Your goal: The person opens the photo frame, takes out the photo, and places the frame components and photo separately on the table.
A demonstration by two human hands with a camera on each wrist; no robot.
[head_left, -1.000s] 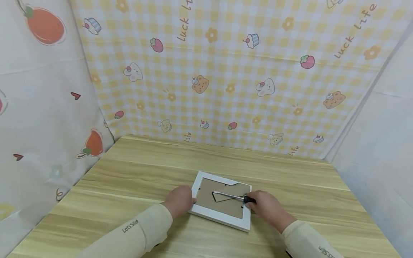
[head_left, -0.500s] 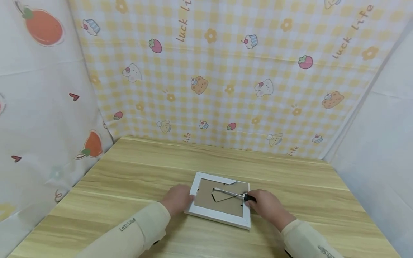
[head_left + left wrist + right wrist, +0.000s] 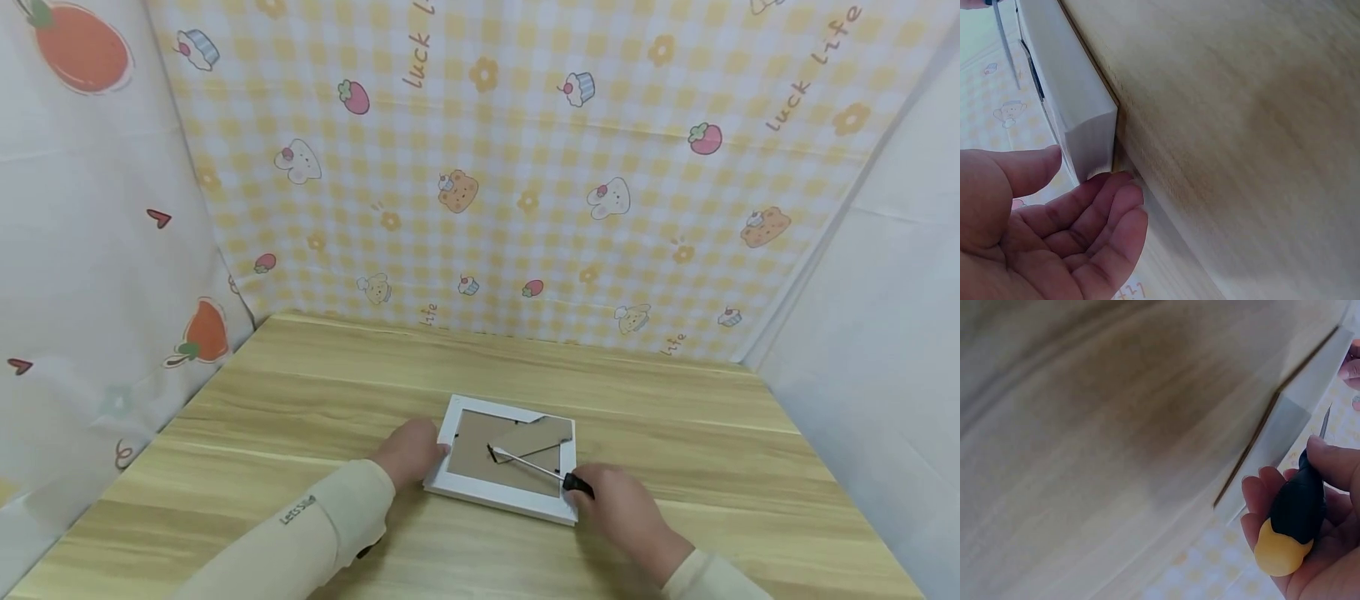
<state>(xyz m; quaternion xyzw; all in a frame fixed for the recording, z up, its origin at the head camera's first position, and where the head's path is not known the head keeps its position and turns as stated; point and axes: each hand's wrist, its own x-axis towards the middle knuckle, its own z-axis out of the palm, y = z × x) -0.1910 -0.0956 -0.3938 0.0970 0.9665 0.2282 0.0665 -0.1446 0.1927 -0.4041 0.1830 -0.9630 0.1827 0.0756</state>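
Observation:
A white picture frame [image 3: 498,498] lies back side up on the wooden table, showing its brown backing board [image 3: 471,467]. Across the board runs a brown stand flap [image 3: 536,435] with a dark end near the middle. My left hand [image 3: 411,452] holds the frame's left edge, thumb on top and fingertips at its side and underside in the left wrist view. With my right hand [image 3: 618,508] I grip a screwdriver [image 3: 1297,512] by its black handle with a yellow end. Its shaft [image 3: 528,463] slants over the board, the tip overlapping the flap's dark end.
Wood-grain table [image 3: 315,392] surrounds the frame on all sides. Behind it hangs a yellow checked cloth [image 3: 510,242] with cartoon prints. White cloth walls stand at the left [image 3: 82,250] and right [image 3: 870,317].
The screwdriver's handle has dropped slightly toward me, and its shaft now slants more steeply. The flap shows as a broader brown strip. Frame and left hand have shifted slightly left in view.

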